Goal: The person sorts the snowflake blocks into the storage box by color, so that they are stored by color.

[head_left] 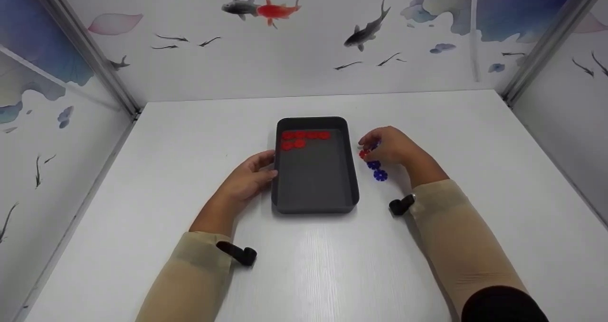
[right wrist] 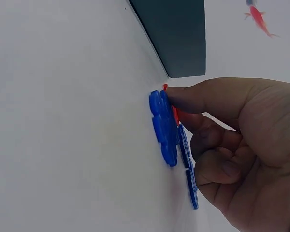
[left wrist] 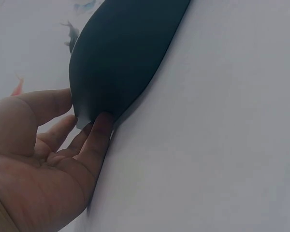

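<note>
A dark grey rectangular tray (head_left: 313,184) holds several red snowflake-like discs (head_left: 299,135) in two rows at its far left end. My left hand (head_left: 244,179) touches the outside of the tray's left wall, its thumb and fingers spread along it; the left wrist view shows the fingertips against the wall. To the right of the tray, my right hand (head_left: 389,146) pinches a red disc (head_left: 364,154) between thumb and forefinger. Several notched blue discs (head_left: 380,175) lie beside and under that hand, which partly hides them. In the right wrist view, a blue disc (right wrist: 163,128) stands in front of the red one.
White table surface (head_left: 304,265) surrounds the tray. Printed panels (head_left: 304,65) with fish and petals enclose the back and both sides, joined by metal posts (head_left: 551,42). A black camera clip (head_left: 401,204) juts from the right sleeve, another (head_left: 240,254) from the left.
</note>
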Demonstrator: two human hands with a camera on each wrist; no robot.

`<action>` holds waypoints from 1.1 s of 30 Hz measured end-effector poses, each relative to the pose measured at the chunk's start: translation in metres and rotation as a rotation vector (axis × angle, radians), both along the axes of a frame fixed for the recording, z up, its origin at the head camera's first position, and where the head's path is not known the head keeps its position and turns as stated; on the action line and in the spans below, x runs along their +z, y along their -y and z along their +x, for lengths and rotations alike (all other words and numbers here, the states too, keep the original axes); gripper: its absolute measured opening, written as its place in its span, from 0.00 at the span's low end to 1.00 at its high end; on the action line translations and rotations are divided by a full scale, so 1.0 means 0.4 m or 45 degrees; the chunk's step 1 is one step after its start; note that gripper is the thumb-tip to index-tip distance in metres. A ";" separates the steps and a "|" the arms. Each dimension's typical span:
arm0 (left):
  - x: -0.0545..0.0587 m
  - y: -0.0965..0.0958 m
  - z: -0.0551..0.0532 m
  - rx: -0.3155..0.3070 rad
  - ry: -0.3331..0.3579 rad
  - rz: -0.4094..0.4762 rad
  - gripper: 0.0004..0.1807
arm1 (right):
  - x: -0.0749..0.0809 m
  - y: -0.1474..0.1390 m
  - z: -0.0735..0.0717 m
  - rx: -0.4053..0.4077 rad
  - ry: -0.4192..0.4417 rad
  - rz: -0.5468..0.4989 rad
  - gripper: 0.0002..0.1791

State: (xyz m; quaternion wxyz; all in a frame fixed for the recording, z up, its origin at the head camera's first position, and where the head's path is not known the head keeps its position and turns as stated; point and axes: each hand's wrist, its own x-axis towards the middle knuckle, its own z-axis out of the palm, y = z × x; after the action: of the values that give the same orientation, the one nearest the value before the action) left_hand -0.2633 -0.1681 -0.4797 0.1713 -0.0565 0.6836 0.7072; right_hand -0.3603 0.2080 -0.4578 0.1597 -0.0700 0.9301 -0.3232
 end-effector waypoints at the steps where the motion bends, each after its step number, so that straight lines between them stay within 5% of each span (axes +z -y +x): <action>1: 0.001 0.000 0.000 -0.005 -0.003 0.001 0.33 | 0.001 0.001 0.000 -0.003 0.005 0.011 0.21; 33: -0.005 0.004 -0.002 -0.037 -0.013 0.018 0.35 | 0.007 0.009 -0.002 0.020 0.019 0.029 0.19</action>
State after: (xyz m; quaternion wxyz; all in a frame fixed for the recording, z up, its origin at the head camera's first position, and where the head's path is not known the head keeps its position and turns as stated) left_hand -0.2641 -0.1696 -0.4819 0.1784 -0.0419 0.6803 0.7097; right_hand -0.3612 0.2045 -0.4552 0.1699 -0.0728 0.9320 -0.3119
